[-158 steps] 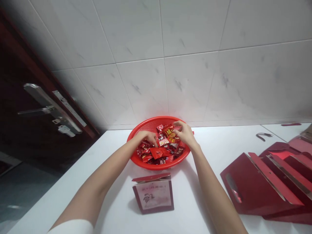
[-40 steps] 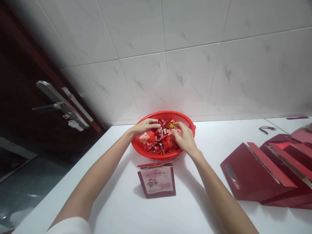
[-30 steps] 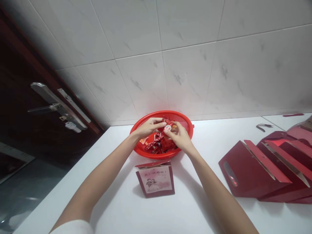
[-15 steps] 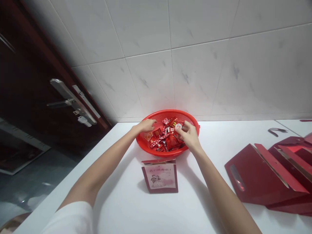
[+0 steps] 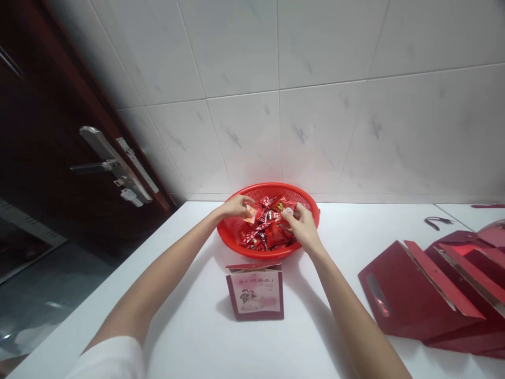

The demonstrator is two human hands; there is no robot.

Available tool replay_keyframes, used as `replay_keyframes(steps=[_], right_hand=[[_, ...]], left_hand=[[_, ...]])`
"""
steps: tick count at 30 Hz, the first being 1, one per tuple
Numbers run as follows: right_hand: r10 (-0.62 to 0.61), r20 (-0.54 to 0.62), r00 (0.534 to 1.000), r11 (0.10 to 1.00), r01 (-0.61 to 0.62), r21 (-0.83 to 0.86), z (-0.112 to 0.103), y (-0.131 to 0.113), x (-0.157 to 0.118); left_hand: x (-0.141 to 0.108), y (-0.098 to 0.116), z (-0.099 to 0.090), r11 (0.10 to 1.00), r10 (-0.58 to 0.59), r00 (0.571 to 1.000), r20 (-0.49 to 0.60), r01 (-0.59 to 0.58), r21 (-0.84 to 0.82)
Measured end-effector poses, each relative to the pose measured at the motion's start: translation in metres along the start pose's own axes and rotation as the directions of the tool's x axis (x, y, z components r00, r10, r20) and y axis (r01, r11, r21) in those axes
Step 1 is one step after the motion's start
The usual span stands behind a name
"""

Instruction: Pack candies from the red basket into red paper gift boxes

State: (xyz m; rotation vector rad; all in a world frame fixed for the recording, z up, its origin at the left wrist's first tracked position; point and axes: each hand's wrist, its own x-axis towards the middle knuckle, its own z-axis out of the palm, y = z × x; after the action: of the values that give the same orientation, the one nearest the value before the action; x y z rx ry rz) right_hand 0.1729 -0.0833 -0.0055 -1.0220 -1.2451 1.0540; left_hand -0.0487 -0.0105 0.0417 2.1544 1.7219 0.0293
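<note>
A red plastic basket (image 5: 268, 255) holds many red-wrapped sweets (image 5: 276, 231) on the white table. Over its left side, my left hand (image 5: 238, 206) has its fingers closed on an orange and white packet (image 5: 251, 213). My right hand (image 5: 303, 223), above the basket's right side, pinches a small round white and red piece (image 5: 288, 212). In front of the basket stands a small red box (image 5: 256, 295) with a pale pink panel showing a drawn couple; its top flap is raised. Neither hand touches the box.
Several dark red boxes (image 5: 418, 295) lie at the right of the white table (image 5: 189, 342). A dark cord (image 5: 437, 222) is behind them. A tiled wall (image 5: 327, 137) borders the back; a dark door (image 5: 51, 131) with a metal handle is on the left.
My left hand has taken hold of the orange and white packet and lifted it among the sweets. My right hand still holds the round piece. The view has shifted slightly.
</note>
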Motion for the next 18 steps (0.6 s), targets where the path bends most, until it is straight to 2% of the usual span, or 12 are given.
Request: replay_keyframes(steps=[1,3,4,6,9,15,18], right_hand=[[0.005,0.006,1.0,1.0,-0.006,0.02,0.0,-0.001,0.0],[0.025,0.027,0.999,0.996,-0.027,0.084,0.001,-0.004,-0.001],[0.039,0.04,0.998,0.992,-0.044,0.121,0.001,-0.007,-0.002],[0.07,0.067,0.995,0.981,-0.081,0.175,-0.001,-0.014,-0.004],[0.097,0.09,0.991,0.976,-0.113,0.188,-0.003,-0.022,-0.007],[0.074,0.132,0.988,0.977,-0.098,0.188,-0.005,-0.023,-0.009],[0.075,0.145,0.987,0.979,-0.1,0.176,-0.005,-0.019,-0.008]], left_hand=[[-0.004,0.0,-0.005,0.986,0.062,0.997,-0.039,-0.068,-0.155],[-0.011,0.001,-0.009,0.868,0.167,0.977,-0.136,-0.211,-0.449],[-0.015,0.004,-0.009,0.793,0.197,0.965,-0.175,-0.262,-0.549],[-0.02,0.012,-0.006,0.701,0.227,0.952,-0.206,-0.306,-0.644],[-0.026,0.026,0.001,0.641,0.253,0.946,-0.202,-0.321,-0.698],[-0.03,0.039,0.006,0.6,0.304,0.923,-0.237,-0.379,-0.705],[-0.031,0.039,0.004,0.642,0.3,0.912,-0.279,-0.409,-0.648]])
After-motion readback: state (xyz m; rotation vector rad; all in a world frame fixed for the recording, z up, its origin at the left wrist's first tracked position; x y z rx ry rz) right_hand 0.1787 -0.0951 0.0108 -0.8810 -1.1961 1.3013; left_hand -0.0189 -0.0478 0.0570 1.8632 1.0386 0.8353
